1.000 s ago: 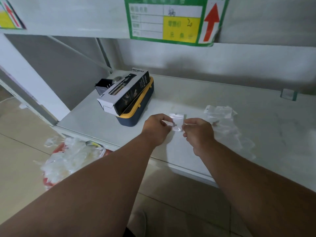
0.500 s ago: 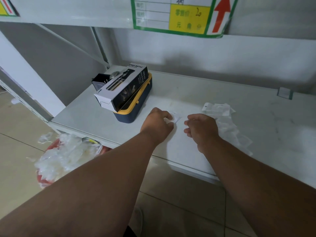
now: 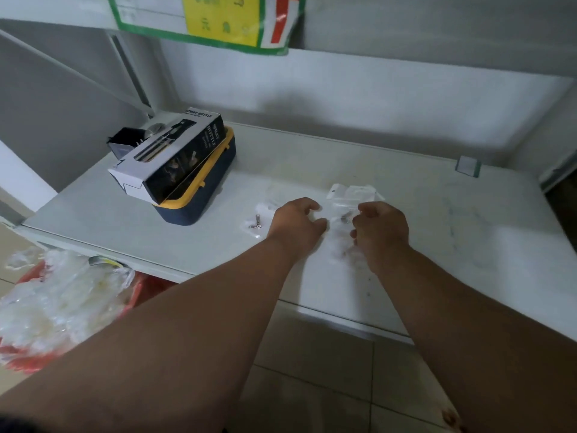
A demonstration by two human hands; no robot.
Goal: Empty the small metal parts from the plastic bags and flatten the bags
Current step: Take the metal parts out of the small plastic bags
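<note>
Reaching over the white shelf (image 3: 437, 245), I have both hands down among the clear plastic bags (image 3: 351, 195). My left hand (image 3: 296, 223) has its fingers curled down onto the shelf surface, knuckles up; the blur keeps me from telling whether it has hold of a bag. My right hand (image 3: 382, 228) is curled too, just beside the left, with its fingertips bent in toward a bag that has small metal parts (image 3: 345, 216) showing between the two hands; I cannot tell whether it actually pinches the plastic. To the left of my left hand, a few loose metal parts (image 3: 256, 222) lie on the shelf beside a flat clear bag (image 3: 267, 204). Further left stands a navy container with a yellow rim (image 3: 203, 201), and a black-and-white spray bottle box (image 3: 168, 157) rests tilted on top of it. Below the shelf's left end, a red bin (image 3: 34, 310) on the floor is heaped with crumpled clear plastic.
</note>
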